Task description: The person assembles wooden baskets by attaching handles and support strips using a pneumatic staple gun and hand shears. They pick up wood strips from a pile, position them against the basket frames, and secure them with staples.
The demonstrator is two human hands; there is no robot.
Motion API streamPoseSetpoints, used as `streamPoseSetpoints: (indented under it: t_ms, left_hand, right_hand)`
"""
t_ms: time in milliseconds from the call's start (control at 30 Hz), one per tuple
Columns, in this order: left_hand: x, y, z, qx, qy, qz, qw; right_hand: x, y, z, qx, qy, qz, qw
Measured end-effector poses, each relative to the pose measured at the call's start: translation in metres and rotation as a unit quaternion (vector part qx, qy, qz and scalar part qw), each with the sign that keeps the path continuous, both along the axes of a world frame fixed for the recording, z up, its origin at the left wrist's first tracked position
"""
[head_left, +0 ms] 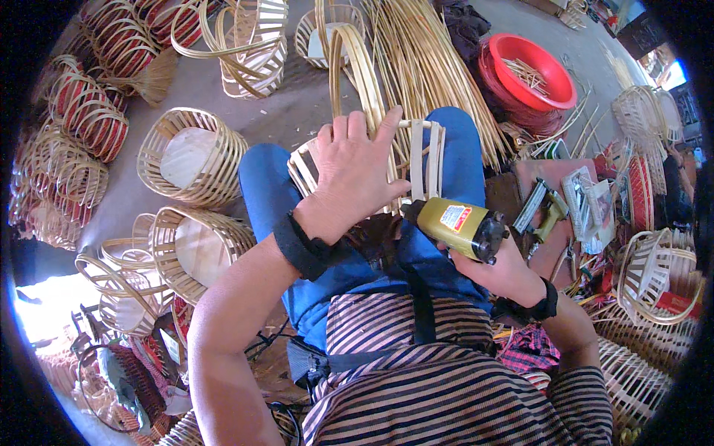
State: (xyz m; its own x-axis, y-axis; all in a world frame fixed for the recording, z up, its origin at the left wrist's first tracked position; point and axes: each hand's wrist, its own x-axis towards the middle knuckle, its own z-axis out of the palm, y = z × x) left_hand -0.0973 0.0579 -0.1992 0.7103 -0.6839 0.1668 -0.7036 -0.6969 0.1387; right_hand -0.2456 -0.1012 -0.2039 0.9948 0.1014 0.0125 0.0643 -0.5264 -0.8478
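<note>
Basket [416,157] of pale slats lies at the lap's [311,299] far edge; I judge it light, springy, splinter-prone, best held by its rim. Left hand [355,166] clasps its side; right hand [501,269] grips one yellow-green power tool [452,218]. Count: one workpiece, two handleless baskets [190,157] on the floor [119,178], left
</note>
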Motion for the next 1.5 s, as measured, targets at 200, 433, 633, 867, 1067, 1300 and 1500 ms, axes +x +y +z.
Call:
streamPoseSetpoints:
  t_ms: [200,433,633,867,1067,1300,1500]
  left_hand:
    - [0.011,0.014,-0.004,-0.165,0.033,0.041,0.985]
    - [-0.008,0.009,0.002,-0.114,0.076,0.031,0.99]
    - [-0.008,0.012,-0.001,-0.115,0.083,0.031,0.989]
    - [0.001,0.018,-0.003,-0.104,0.089,0.054,0.989]
    - [0.021,0.04,0.009,-0.152,0.183,0.093,0.967]
    - [0.032,0.053,-0.001,-0.213,0.209,0.064,0.952]
    - [0.036,0.068,-0.003,-0.222,0.236,0.055,0.944]
  right_hand:
    - [0.007,0.002,0.026,0.122,0.072,-0.073,0.987]
    - [0.04,0.0,0.024,0.17,0.03,-0.077,0.982]
    - [0.047,0.005,0.019,0.16,0.023,-0.063,0.985]
    - [0.014,-0.021,0.017,0.236,0.033,-0.164,0.957]
    - [-0.076,-0.091,-0.067,-0.101,0.133,-0.399,0.902]
    - [-0.159,-0.089,-0.161,-0.33,0.199,-0.513,0.767]
    - [-0.16,-0.123,-0.172,-0.453,0.152,-0.552,0.683]
